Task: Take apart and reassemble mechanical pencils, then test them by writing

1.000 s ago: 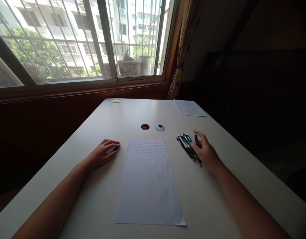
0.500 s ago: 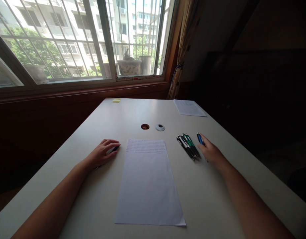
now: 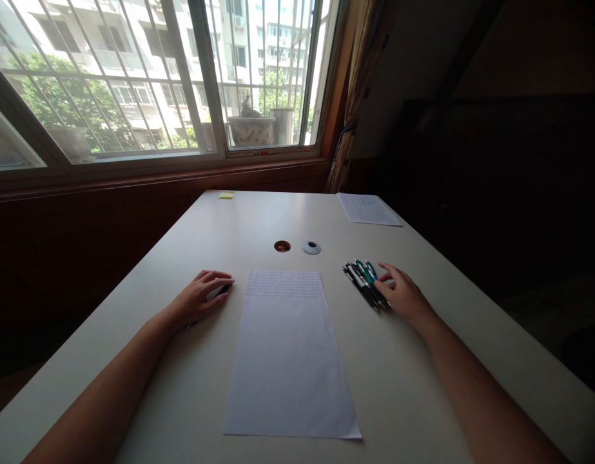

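My left hand (image 3: 204, 291) rests low on the table's left side, its fingers curved over a black-and-white pen (image 3: 224, 289) that is mostly covered by the palm. On the right, several click pens (image 3: 359, 283), with black, white and green barrels, lie side by side at a slant. My right hand (image 3: 402, 293) is at their right edge, thumb and fingers apart. A blue pen (image 3: 374, 276) lies by the thumb at the end of the row, partly hidden by the hand. Between my hands lies a long white sheet of paper (image 3: 285, 361) with handwritten lines across its top.
The white table (image 3: 181, 386) has a round cable hole (image 3: 282, 246), with its cap (image 3: 311, 247) lying beside it. Yellow sticky notes (image 3: 226, 195) sit at the far left edge, and written papers (image 3: 369, 209) at the far right. A barred window (image 3: 156, 77) is beyond.
My right hand has moved left with the blue pen, which now lies against the row, and its fingers have spread. The left hand has stayed put.
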### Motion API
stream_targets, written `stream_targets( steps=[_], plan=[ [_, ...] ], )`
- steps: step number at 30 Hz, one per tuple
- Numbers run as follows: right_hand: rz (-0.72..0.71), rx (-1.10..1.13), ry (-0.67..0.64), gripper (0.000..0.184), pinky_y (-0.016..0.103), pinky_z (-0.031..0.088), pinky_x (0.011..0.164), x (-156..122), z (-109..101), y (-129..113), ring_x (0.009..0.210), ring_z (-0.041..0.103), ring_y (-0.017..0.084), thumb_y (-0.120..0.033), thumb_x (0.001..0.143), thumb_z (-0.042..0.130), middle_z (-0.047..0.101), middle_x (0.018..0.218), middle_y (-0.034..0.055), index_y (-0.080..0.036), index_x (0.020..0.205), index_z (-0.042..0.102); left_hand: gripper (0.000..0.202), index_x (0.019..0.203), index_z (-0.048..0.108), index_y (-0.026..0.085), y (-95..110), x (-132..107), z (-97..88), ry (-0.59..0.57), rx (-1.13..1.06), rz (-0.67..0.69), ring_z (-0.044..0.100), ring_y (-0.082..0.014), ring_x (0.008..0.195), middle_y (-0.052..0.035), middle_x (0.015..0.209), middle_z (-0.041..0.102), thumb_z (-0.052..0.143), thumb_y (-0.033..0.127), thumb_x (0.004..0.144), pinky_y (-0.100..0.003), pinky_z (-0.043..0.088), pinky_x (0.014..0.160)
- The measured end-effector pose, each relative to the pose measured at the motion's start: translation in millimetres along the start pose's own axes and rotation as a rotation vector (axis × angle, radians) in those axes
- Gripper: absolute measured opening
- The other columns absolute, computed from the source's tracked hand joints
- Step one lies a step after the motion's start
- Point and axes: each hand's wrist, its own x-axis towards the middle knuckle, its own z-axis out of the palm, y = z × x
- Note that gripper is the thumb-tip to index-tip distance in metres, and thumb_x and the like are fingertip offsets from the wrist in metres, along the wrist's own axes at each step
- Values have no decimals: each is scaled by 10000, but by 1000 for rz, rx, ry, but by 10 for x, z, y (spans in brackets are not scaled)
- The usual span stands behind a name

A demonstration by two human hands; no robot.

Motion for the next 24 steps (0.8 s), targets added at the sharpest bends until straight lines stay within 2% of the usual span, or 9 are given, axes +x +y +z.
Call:
stream_targets(
  steps=[6, 11, 15, 18, 21, 24],
  plan=[
    [-12, 23, 8, 500, 336, 540, 700, 11, -13, 21, 697, 619, 178, -353, 785, 567, 658, 985, 64, -194, 1258, 597, 363, 1308, 571, 303, -1, -3, -1, 0, 13, -4, 486, -269, 1163, -71, 1289, 568, 491, 385, 963, -427, 425, 1014],
    [-26, 39, 17, 471, 350, 543, 711, 7, -49, -30, 731, 633, 199, -391, 791, 585, 665, 994, 78, -193, 1217, 626, 361, 1305, 575, 302, -5, -12, 8, 3, 26, -22, 511, -254, 1062, -84, 1216, 569, 497, 382, 961, -410, 441, 961],
    [-32, 45, 63, 455, 366, 538, 737, 14, -79, -44, 746, 642, 211, -446, 793, 603, 672, 974, 74, -191, 1165, 653, 395, 1335, 551, 284, -26, -16, 26, 24, 23, -34, 529, -235, 950, -92, 1066, 581, 491, 391, 959, -382, 463, 882],
    [-24, 33, 99, 430, 360, 527, 740, 22, -97, -46, 749, 645, 211, -462, 809, 590, 678, 959, 73, -189, 1131, 671, 427, 1361, 518, 257, -29, -22, 25, 28, 4, -48, 531, -205, 836, -67, 926, 573, 482, 395, 958, -347, 466, 815],
    [-19, 18, 118, 405, 350, 517, 727, 23, -112, -50, 749, 648, 210, -459, 827, 570, 684, 953, 74, -192, 1108, 684, 438, 1378, 474, 249, -14, -39, 2, 26, -31, -119, 537, -183, 766, -34, 857, 567, 465, 384, 961, -312, 460, 754],
    [-25, 16, 132, 393, 341, 512, 722, 19, -129, -58, 756, 649, 210, -462, 841, 558, 688, 958, 73, -194, 1097, 689, 347, 1269, 519, 247, -2, -61, -24, 22, -43, -222, 549, -173, 724, -12, 837, 580, 455, 376, 953, -291, 445, 695]
  ],
)
